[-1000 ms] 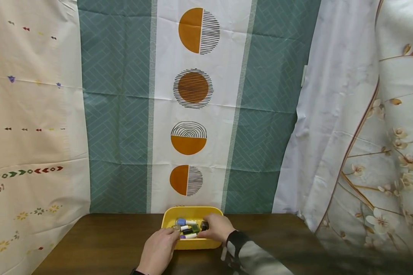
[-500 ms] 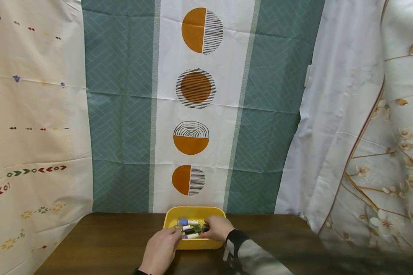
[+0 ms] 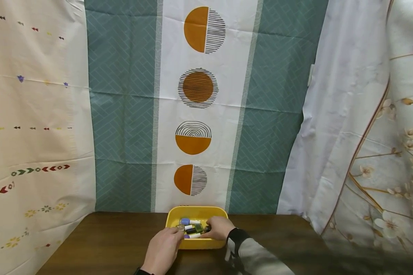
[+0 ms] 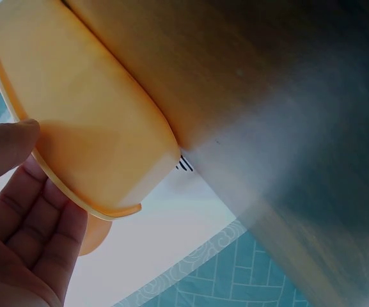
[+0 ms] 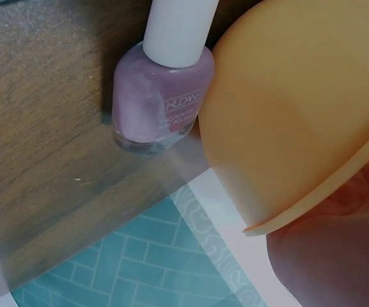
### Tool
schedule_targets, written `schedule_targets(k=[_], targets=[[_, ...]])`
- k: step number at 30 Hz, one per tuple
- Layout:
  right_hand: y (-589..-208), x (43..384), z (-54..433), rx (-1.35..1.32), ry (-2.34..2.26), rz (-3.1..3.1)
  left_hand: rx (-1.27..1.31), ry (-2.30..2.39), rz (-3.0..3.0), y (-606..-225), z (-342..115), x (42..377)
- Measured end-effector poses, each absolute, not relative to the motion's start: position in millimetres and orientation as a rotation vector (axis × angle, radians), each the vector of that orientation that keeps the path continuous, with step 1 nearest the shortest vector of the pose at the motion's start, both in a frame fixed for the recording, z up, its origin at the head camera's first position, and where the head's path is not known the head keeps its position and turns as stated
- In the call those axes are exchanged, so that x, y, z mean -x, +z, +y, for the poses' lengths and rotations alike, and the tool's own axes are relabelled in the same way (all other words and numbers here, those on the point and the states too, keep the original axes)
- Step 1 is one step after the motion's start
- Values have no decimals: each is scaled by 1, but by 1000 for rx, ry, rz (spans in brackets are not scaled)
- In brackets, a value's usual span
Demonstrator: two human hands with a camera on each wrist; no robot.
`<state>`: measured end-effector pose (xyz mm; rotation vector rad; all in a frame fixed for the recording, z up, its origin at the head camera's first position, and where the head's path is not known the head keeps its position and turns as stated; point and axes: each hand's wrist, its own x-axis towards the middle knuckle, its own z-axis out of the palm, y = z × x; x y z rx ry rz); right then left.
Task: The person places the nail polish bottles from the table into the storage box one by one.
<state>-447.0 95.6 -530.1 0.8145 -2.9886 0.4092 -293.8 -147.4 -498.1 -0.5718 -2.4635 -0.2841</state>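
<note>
A yellow plastic tub (image 3: 197,244) stands on the table, with several nail polish bottles lying inside. My left hand (image 3: 162,246) holds the tub's front-left rim; in the left wrist view its thumb (image 4: 8,150) lies outside the wall and the fingers go behind the rim. My right hand (image 3: 220,228) reaches over the right side and pinches a dark nail polish bottle (image 3: 207,228), partly hidden by the fingers. Near it lie a green bottle (image 3: 199,228), a blue bottle with a white cap (image 3: 185,221) and a purple one (image 3: 187,236).
A mauve nail polish bottle (image 5: 162,102) with a white cap stands on the table (image 3: 124,236), right beside the tub's outer wall, under my right arm. Behind the table hangs a patterned curtain (image 3: 192,114); other curtains hang at both sides.
The dark bottle has tipped lower in the tub between my right fingers. My left hand keeps its place at the rim. The whole head view has shifted slightly.
</note>
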Motion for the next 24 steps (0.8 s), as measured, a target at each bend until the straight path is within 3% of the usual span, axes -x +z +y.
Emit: schedule_targets(k=[24], targets=[[-537,454,99,-860,387,-3005,577,-298,-2475,-500,-148,296]])
